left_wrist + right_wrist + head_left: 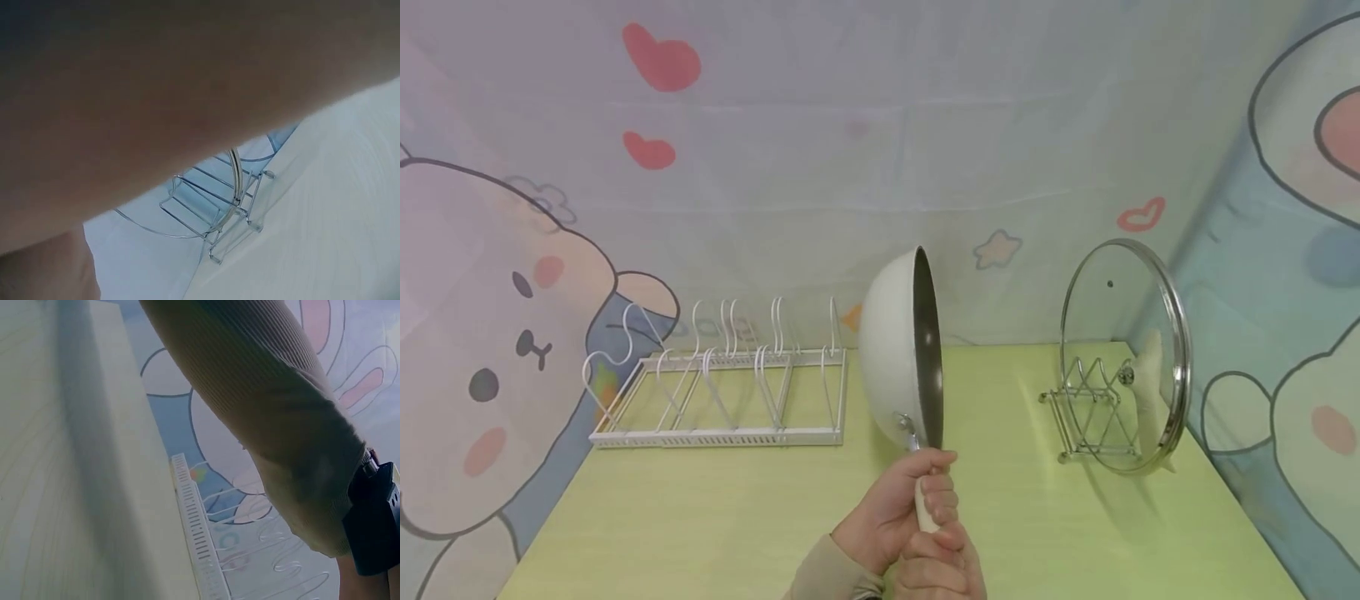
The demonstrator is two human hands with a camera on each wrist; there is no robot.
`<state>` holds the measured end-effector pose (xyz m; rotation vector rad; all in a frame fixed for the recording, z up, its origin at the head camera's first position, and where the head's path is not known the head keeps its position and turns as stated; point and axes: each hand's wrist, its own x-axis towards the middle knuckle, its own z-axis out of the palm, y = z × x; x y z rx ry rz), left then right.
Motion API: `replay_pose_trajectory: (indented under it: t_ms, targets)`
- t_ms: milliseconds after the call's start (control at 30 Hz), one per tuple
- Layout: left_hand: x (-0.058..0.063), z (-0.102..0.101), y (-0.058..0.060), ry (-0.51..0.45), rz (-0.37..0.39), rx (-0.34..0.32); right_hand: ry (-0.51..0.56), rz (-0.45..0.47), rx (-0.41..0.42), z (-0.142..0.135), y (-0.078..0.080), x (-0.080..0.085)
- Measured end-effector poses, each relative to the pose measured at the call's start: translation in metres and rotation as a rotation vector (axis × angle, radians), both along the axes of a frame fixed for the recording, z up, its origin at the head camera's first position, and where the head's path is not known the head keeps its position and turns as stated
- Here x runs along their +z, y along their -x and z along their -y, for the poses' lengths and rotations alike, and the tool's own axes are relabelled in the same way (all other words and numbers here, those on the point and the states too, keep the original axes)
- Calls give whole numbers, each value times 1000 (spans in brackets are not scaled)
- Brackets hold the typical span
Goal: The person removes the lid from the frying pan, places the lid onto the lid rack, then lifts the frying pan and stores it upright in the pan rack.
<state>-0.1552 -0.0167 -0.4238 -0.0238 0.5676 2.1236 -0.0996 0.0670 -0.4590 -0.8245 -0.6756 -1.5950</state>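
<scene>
In the head view a wok (889, 350), white outside and dark inside, is held up on edge over the table, its opening turned to the right. Its cream handle (923, 507) points down toward me. My left hand (891, 504) grips the handle close to the metal joint. Just below it, my right hand (934, 568) is curled round the lower end. Skin close to the lens fills much of the left wrist view. A beige sleeve (269, 419) and a black wrist device (374, 519) cross the right wrist view, where the wok's handle is hidden.
A white dish rack (715, 437) with upright wire loops stands on the left of the green table (700, 517). On the right, a glass lid (1180, 358) with a steel rim stands upright in a small chrome wire rack (1063, 429). A cartoon-printed cloth (820, 167) hangs behind.
</scene>
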Motion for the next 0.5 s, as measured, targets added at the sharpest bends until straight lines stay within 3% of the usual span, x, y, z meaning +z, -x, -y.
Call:
replay_pose_trajectory:
  t_ms: [233,500]
  targets:
    - [3,0,-1,-39,-24,-11,34,-9,-6,3,-1,4]
    - [9,-1,-2,62,-23,-21,53,-27,-36,6,-1,1]
